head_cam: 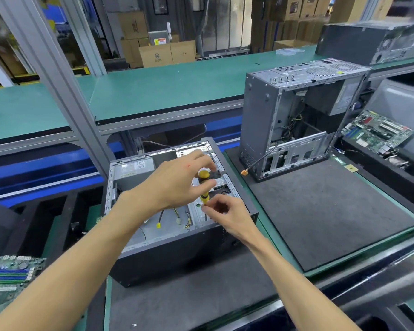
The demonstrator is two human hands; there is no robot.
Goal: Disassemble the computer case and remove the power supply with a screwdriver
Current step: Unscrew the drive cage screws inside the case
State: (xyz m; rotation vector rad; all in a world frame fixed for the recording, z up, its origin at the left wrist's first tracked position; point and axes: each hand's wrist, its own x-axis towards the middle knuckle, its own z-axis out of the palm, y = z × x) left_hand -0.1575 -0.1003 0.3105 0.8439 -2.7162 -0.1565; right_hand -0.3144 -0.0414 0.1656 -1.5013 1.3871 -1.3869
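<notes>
Over an open computer case point(167, 240) lying on a dark bench mat, the left hand point(177, 182) grips a yellow screwdriver point(204, 185) upright while the right hand point(227, 216) pinches its lower shaft. A drive-bracket screw appears in hand; the power supply point(133, 167) sits mounted at the far-left corner, and the next move likely calls for steady downward pressure while turning.

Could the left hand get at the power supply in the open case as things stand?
Probably not at once: the left hand grips the screwdriver. The way to the power supply in the case looks open from above.
</notes>
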